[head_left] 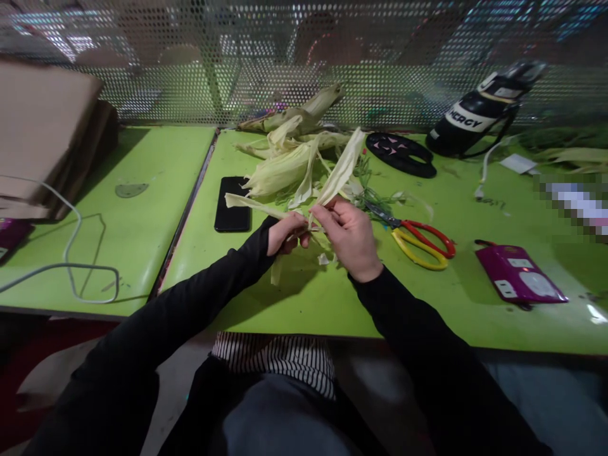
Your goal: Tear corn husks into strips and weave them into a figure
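My left hand [286, 232] and my right hand [350, 237] meet above the green table [308, 297], both closed on pale corn husk strips [339, 172]. One strip runs left from my left hand, another rises up and right from my right hand's fingers. A pile of corn husks [289, 152] lies just beyond my hands. Both arms wear black sleeves.
A black phone [232, 204] lies left of the pile. Red-and-yellow scissors [418, 240] lie right of my right hand, and farther right a purple power strip [517, 275]. At the back right are a black shoe [479, 114] and a dark insole [401, 152]. Cardboard [42, 133] and a grey cable [71, 253] occupy the left table.
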`<state>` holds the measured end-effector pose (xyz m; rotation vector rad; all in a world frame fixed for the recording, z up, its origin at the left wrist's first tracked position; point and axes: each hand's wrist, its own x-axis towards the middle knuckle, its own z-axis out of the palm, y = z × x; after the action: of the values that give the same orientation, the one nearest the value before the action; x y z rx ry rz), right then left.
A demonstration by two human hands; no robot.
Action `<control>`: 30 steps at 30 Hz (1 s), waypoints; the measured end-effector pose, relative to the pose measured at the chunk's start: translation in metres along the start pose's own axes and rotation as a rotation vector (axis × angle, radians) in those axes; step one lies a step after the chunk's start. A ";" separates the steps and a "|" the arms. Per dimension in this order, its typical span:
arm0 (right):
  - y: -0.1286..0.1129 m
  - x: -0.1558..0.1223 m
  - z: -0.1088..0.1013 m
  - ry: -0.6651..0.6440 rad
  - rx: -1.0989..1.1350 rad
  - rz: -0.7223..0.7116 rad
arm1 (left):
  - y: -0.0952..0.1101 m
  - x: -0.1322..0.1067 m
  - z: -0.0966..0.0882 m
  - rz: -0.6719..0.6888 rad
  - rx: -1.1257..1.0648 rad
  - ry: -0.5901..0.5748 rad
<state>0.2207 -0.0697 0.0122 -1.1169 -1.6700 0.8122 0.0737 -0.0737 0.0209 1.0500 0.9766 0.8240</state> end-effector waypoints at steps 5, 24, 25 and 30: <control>0.001 0.002 0.000 0.001 0.056 0.029 | 0.002 -0.002 -0.004 0.073 0.128 0.024; 0.003 0.008 -0.010 -0.282 0.112 0.208 | 0.011 0.004 -0.012 -0.065 -0.141 0.017; 0.001 0.007 -0.011 -0.301 0.115 0.201 | 0.011 0.004 -0.013 -0.051 -0.146 0.017; -0.001 0.007 -0.014 -0.312 0.082 0.191 | 0.003 0.008 -0.017 -0.064 -0.150 -0.021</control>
<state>0.2321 -0.0636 0.0203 -1.1489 -1.7812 1.2181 0.0605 -0.0609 0.0185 0.8929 0.9119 0.8189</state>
